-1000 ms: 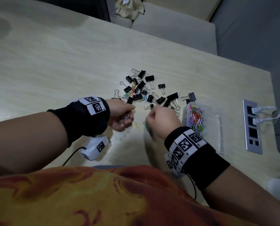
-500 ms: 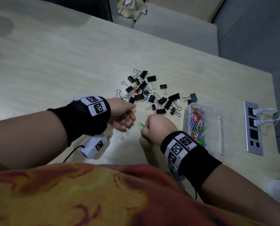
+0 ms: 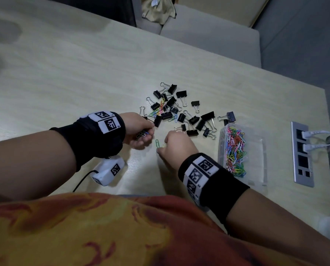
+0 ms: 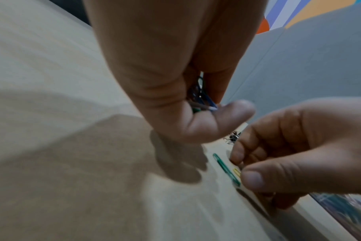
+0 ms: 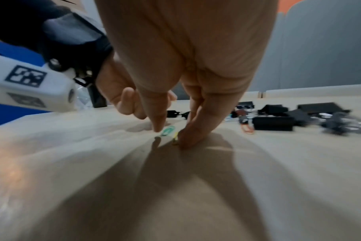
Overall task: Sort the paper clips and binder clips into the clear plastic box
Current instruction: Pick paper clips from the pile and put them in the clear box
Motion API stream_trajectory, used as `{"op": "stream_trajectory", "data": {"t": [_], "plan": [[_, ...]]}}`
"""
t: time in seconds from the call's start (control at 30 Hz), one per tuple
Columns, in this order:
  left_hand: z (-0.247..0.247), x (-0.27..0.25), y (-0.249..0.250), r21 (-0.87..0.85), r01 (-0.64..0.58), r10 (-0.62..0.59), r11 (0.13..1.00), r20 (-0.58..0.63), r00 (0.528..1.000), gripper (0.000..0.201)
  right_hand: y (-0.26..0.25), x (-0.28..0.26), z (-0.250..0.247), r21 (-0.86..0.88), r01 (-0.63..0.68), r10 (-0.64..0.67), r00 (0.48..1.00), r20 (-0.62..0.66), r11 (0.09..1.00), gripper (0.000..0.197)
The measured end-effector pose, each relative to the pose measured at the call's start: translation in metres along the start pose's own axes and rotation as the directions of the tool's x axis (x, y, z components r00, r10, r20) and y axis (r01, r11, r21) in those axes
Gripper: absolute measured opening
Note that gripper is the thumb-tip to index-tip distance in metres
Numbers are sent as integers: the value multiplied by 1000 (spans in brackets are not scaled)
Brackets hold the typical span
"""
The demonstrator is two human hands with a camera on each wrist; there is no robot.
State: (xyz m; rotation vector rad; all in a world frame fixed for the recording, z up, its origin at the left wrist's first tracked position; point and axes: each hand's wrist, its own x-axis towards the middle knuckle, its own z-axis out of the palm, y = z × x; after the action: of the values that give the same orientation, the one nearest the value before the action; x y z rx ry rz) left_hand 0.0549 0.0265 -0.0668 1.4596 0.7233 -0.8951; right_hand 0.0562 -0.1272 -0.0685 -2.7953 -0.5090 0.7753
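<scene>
On table (image 3: pixel 64 73), two loose clips (image 3: pixel 157 143), right hand (image 3: pixel 179 146)

The head view looks down on the table (image 3: pixel 83 77); both wrist views skim close above it, sharing the green paper clip (image 4: pixel 227 169).

The left hand (image 4: pixel 175 78) hangs over the pale wood-grain table (image 4: pixel 62 171), its curled fingers and thumb gripping a small bundle of coloured wire paper clips (image 4: pixel 200 99) — blue, green and white strands show between them. Below and to the right, the right hand (image 4: pixel 299 151) reaches down with thumb and fingertips at a slim green paper clip (image 4: pixel 226 168) lying flat on the table, a short yellow paper clip (image 4: pixel 236 172) just beside it (partly hidden by the thumb).
</scene>
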Motion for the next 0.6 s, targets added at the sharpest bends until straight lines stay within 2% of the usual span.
{"op": "stream_trajectory", "data": {"t": [0.07, 0.2, 0.27, 0.4, 0.6], "plan": [[-3, 0, 0, -8, -16, 15, 1000, -35, 999, 31, -9, 2, 3, -4, 42, -42, 999, -14, 999, 43], [-8, 1, 1, -35, -32, 29, 999, -77, 997, 32, -21, 5, 2, -147, 180, -182, 983, 1, 973, 25], [-10, 0, 1, -31, -36, 33, 999, -85, 996, 33, -21, 6, 3, -176, 210, -209, 978, 24, 962, 24], [-10, 1, -4, -18, -23, 21, 1000, -84, 996, 33, -17, 5, 4, -141, 151, -143, 988, 62, 978, 22], [1, 3, -6, 19, 5, -4, 1000, -41, 999, 32, -1, -3, 10, -125, 86, -76, 994, 84, 988, 29]]}}
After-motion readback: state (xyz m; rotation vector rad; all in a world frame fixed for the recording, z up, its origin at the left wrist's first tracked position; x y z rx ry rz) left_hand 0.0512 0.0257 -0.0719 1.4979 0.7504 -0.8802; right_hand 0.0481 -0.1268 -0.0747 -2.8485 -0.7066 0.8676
